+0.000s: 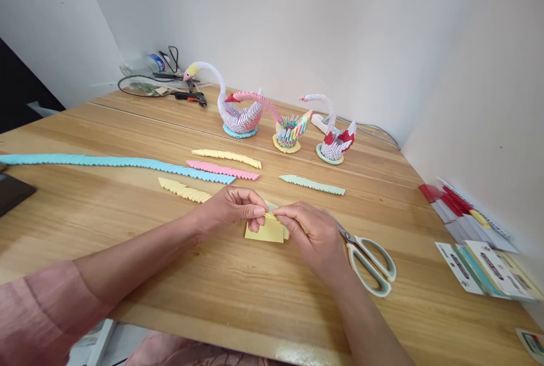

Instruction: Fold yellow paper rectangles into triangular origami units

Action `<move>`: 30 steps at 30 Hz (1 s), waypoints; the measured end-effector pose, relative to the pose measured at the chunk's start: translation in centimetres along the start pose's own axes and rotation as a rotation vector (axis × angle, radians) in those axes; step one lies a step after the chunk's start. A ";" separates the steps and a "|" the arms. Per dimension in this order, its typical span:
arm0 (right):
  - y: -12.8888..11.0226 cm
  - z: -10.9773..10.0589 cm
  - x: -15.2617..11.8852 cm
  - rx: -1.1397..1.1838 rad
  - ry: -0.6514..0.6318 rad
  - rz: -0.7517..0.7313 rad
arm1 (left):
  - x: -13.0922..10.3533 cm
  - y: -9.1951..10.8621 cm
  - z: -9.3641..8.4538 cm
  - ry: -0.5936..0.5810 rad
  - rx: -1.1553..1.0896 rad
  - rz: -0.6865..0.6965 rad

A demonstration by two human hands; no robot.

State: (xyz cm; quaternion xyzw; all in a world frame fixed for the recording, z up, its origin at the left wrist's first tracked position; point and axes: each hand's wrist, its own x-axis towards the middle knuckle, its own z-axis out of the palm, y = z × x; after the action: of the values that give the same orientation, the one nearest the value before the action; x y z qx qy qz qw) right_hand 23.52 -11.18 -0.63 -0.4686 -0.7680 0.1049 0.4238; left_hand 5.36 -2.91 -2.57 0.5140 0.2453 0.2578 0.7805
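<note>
Between the fingertips of both my hands is a small folded piece of yellow paper (pixel 269 216). My left hand (pixel 238 207) pinches its left end, and my right hand (pixel 312 233) closes on the right end, partly covering it. Just below lie yellow paper sheets (pixel 264 233), with a pale green edge showing behind my fingers. A chain of folded yellow paper pieces (pixel 182 189) reaches toward my left wrist. Scissors (pixel 369 264) with white and green handles rest beside my right hand, their blades partly hidden by it.
Farther back lie a long blue chain (pixel 127 164), a pink chain (pixel 225 170), a yellow chain (pixel 227 156) and a green chain (pixel 312 184). Three folded-paper swans (pixel 242 119) stand behind them. A glue gun (pixel 191 97) is back left; paper packs (pixel 484 268) lie at right.
</note>
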 end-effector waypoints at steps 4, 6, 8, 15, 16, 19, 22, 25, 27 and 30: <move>0.2 0.0 0.0 -0.062 -0.028 -0.061 | 0.0 0.1 0.1 0.008 0.013 -0.013; 0.3 -0.1 0.0 -0.098 -0.050 -0.109 | 0.0 0.1 0.2 0.017 0.007 -0.011; 0.4 -0.1 0.0 -0.138 -0.064 -0.151 | 0.0 0.1 0.2 0.019 0.007 -0.013; 0.5 0.0 -0.2 -0.253 -0.026 -0.197 | -0.1 0.2 0.5 -0.003 0.074 -0.058; 0.4 0.0 -0.1 -0.241 -0.029 -0.189 | -0.1 0.3 0.5 0.003 0.075 -0.053; 0.4 -0.1 0.0 -0.169 -0.053 -0.166 | 0.0 0.4 0.6 0.023 0.068 -0.041; 0.5 -0.2 0.0 -0.111 -0.052 -0.143 | 0.0 0.4 0.5 0.038 0.043 -0.037; 0.8 -0.2 -0.1 -0.104 -0.055 -0.126 | 0.0 0.3 0.4 0.036 0.019 -0.047; 0.9 -0.2 -0.1 -0.115 -0.051 -0.120 | -0.1 0.3 0.4 0.040 0.019 -0.050; 0.9 -0.2 -0.1 -0.134 -0.048 -0.128 | 0.0 0.3 0.5 0.055 0.015 -0.053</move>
State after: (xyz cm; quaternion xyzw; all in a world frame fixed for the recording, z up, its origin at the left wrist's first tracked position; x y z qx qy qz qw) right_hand 24.26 -10.84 -1.08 -0.4432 -0.8115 0.0371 0.3789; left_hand 5.62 -3.18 -2.11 0.5059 0.2821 0.2492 0.7762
